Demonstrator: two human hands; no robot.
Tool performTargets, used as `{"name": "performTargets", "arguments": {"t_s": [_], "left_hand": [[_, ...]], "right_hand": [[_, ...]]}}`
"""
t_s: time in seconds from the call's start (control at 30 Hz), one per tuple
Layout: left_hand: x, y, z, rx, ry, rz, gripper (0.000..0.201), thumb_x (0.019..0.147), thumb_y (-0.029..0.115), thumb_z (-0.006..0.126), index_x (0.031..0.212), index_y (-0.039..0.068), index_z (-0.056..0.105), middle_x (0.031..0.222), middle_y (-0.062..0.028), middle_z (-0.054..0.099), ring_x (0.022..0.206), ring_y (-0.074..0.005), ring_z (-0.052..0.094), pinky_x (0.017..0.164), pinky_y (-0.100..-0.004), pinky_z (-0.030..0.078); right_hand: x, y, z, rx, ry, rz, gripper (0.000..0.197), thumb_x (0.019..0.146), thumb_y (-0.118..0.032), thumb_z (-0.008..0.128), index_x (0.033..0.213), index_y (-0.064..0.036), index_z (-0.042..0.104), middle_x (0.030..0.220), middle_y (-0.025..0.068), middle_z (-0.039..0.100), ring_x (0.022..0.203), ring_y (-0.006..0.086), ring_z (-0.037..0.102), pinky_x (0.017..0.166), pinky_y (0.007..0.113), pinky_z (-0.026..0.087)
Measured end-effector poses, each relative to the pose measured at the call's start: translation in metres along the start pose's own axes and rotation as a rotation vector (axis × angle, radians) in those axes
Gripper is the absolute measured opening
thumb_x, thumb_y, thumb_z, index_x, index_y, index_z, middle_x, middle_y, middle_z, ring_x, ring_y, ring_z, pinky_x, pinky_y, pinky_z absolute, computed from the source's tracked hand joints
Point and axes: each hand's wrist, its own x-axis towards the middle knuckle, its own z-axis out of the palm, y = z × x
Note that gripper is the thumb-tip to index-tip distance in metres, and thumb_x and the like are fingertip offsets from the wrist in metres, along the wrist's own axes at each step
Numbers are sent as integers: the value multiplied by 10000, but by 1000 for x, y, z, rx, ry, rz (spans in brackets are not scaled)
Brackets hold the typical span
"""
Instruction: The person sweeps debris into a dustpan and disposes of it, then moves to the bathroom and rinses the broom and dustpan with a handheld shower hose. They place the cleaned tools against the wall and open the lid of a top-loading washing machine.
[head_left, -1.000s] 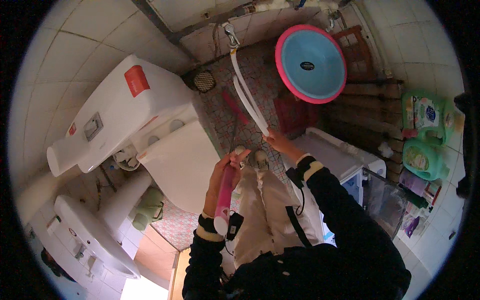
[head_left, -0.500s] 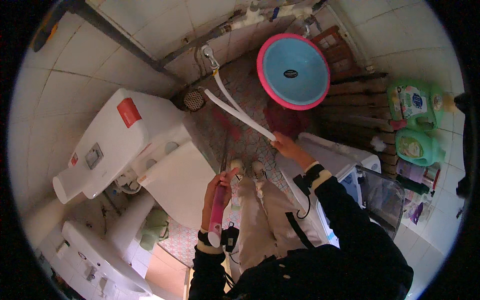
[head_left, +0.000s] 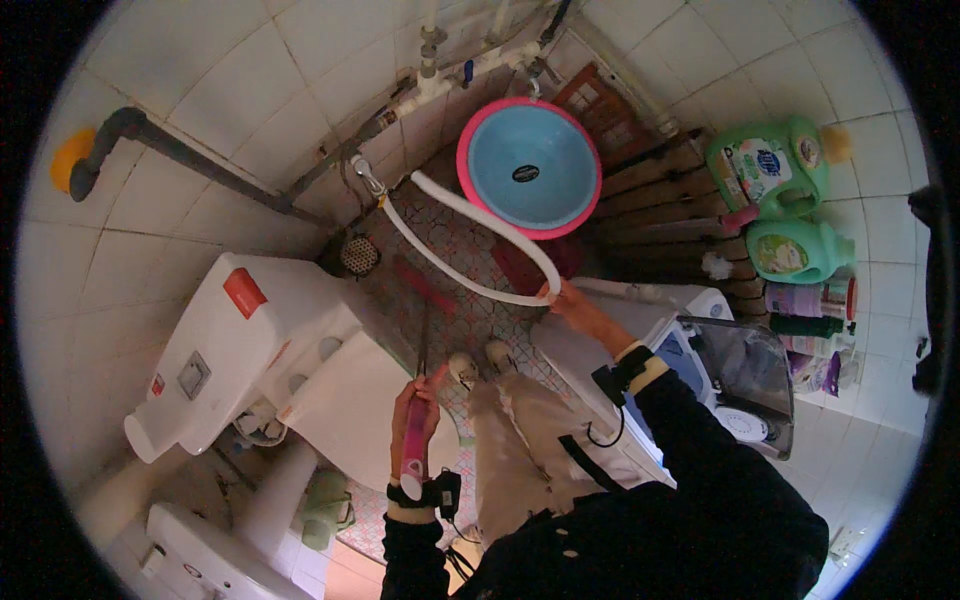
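Note:
My left hand (head_left: 418, 402) is closed around the pink handle (head_left: 413, 445) of a long tool. The handle has a white end, and a thin dark shaft seems to run from it toward the floor; the tool's far end is unclear. Out in front, my right hand (head_left: 573, 304) grips a white hose (head_left: 440, 272) at its bend. One length runs back to a metal tap (head_left: 366, 175) on the wall, while the other curves past the basin to a loose end. A blue basin with a pink rim (head_left: 530, 165) stands beyond my right hand.
A white toilet (head_left: 350, 400) is on the left, with a washbasin (head_left: 205, 545) nearer me. On the right stands a washing machine (head_left: 680, 330) with its lid up. Green detergent bottles (head_left: 795, 250) line the slatted wooden shelf (head_left: 650, 215). A floor drain (head_left: 360, 256) lies near the wall.
The view has shifted. My right hand has slid along the hose, which now bows outward in a wider loop with its loose end nearer the wall. My left hand keeps the pink handle.

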Motion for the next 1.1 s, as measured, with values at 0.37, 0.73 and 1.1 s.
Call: {"name": "performTargets", "arguments": {"t_s": [0.37, 0.73, 1.1], "left_hand": [[5, -12, 13, -29, 116, 60, 322, 838, 21, 393, 1141, -68, 334, 1280, -253, 281, 593, -113, 556, 547, -195, 515], [25, -34, 32, 99, 190, 133, 165, 835, 20, 397, 913, -116, 448, 1205, -266, 367, 580, -109, 539, 528, -173, 506], [67, -74, 109, 286, 359, 83, 154, 833, 85, 471, 895, -52, 506, 1014, -194, 545, 550, -49, 516, 463, -130, 459]], "right_hand": [[28, -13, -82, 160, 144, 321, 346, 890, -327, 388, 1167, -121, 380, 952, 31, 517, 894, 153, 496, 766, 314, 425], [88, 70, -173, 258, 139, 457, 376, 859, -448, 378, 1046, -123, 405, 920, 43, 531, 851, 208, 526, 772, 364, 439], [171, 138, -206, 302, 306, 462, 321, 882, -363, 349, 1077, -119, 421, 835, 83, 551, 636, 206, 528, 440, 306, 420]]}}
